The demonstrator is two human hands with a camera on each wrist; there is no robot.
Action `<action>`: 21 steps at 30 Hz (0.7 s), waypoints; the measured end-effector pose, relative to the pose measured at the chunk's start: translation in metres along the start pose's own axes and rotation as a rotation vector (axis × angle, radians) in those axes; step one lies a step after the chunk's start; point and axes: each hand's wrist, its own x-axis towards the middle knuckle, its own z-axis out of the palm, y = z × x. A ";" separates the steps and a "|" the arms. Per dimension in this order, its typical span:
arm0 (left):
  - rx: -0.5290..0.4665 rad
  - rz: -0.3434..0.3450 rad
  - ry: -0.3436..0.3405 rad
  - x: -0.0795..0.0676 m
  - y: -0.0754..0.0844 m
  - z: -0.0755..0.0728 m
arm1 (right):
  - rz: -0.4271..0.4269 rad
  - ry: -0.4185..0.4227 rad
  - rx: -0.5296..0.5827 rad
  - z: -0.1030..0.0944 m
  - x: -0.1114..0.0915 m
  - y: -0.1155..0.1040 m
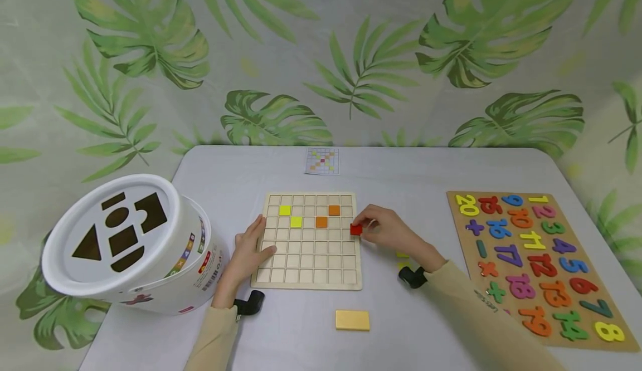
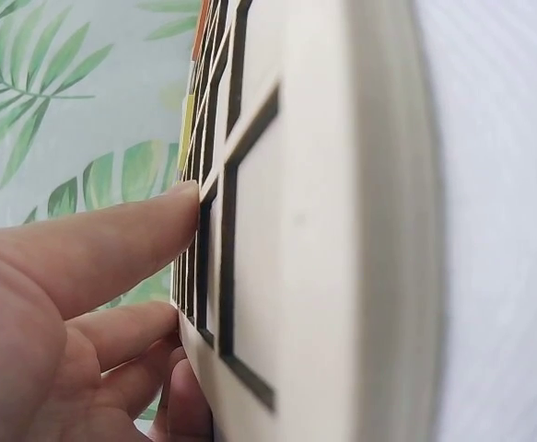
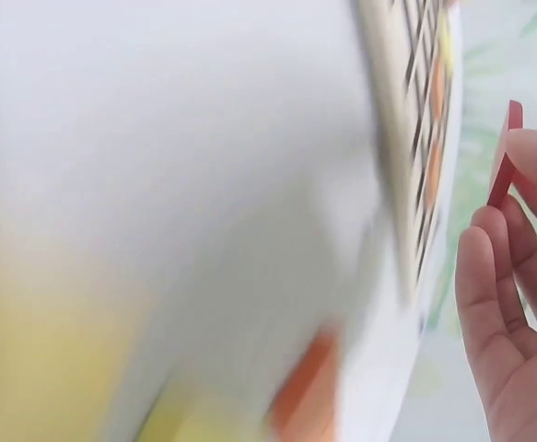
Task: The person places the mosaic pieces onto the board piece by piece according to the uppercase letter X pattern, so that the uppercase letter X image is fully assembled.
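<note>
While the right hand (image 1: 388, 229) pinches a red tile (image 1: 356, 230) between thumb and fingertips, that tile appears over the right edge of the wooden grid board (image 1: 307, 247); whether it touches the wood I cannot tell. The left hand (image 1: 249, 250) lies with relaxed fingers along the board's left edge, its thumb resting on the grid face. In the cells, two yellow tiles (image 1: 285, 210) sit corner to corner on a slant at the left, and two orange tiles (image 1: 321, 222) on the opposite slant at the right. Partly hidden near the right wrist are more yellow pieces (image 1: 403, 254). A pale yellow block (image 1: 353, 320) lies in front of the board, and a small pattern card (image 1: 322, 161) beyond it. Farther out, a white bucket (image 1: 163, 299) with shaped holes in its lid stands to the left, and a number board (image 1: 591, 341) lies to the right
</note>
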 end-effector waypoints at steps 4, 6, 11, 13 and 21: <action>0.000 -0.001 -0.001 0.001 0.000 0.000 | -0.021 -0.057 0.013 0.020 0.025 -0.013; 0.001 -0.005 -0.002 0.001 0.001 0.000 | -0.020 -0.088 0.000 0.030 0.035 -0.019; 0.003 -0.014 -0.006 0.002 0.001 0.001 | -0.029 -0.152 -0.053 0.050 0.055 -0.028; 0.007 -0.020 -0.008 0.002 0.002 0.001 | -0.035 -0.169 -0.078 0.056 0.060 -0.030; 0.033 -0.032 -0.001 0.001 0.002 0.000 | -0.032 -0.192 -0.152 0.071 0.073 -0.037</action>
